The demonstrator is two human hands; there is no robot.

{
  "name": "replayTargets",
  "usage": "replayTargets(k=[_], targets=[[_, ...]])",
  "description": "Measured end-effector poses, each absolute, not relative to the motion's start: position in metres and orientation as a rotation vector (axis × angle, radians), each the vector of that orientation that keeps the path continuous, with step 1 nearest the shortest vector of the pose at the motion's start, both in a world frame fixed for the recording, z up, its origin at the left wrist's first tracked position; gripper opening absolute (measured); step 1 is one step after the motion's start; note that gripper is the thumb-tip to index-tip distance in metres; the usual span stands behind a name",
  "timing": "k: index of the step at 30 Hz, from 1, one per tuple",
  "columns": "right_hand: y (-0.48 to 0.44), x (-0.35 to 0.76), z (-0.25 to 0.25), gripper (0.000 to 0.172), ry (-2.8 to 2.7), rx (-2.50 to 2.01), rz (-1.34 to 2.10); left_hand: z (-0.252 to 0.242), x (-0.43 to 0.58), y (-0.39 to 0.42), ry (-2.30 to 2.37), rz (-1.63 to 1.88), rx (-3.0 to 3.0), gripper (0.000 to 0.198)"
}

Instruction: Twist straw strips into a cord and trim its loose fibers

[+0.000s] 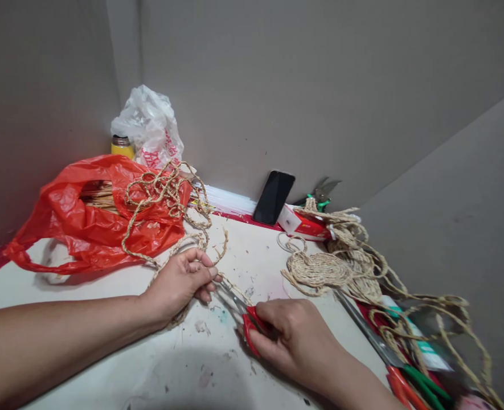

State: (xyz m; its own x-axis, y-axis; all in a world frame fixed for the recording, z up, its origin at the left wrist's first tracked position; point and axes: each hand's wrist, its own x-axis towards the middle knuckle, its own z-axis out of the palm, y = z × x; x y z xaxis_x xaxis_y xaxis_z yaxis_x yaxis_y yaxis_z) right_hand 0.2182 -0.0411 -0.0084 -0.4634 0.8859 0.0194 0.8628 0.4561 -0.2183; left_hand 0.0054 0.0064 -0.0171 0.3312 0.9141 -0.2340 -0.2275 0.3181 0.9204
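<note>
My left hand [187, 279] is closed in a pinch on a braided straw cord [138, 230], whose loose length runs back over the red bag. My right hand [290, 336] grips the red handles of a pair of scissors [250, 319]. The metal blades point up and left, reaching to the left fingertips. A thin strand of the cord lies along the blades; whether they bite on it I cannot tell. One short frayed end of cord [222, 249] sticks up just beyond the left fingers.
A red plastic bag [93, 245] holding straw lies left, with a white bag [149, 122] and yellow jar [122, 148] behind. A phone [274, 196] leans at the back. Woven straw pieces [318, 269], pliers-like cutters [324, 191] and large shears [380, 344] lie right.
</note>
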Motion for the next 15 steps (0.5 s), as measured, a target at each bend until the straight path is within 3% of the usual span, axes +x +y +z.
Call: replayTargets(k=[15], targets=[[-0.030,0.222,-0.012,0.031,-2.372,-1.788,0.085,-0.017,0.006,0.007,0.822,0.802,0.857,0.036]])
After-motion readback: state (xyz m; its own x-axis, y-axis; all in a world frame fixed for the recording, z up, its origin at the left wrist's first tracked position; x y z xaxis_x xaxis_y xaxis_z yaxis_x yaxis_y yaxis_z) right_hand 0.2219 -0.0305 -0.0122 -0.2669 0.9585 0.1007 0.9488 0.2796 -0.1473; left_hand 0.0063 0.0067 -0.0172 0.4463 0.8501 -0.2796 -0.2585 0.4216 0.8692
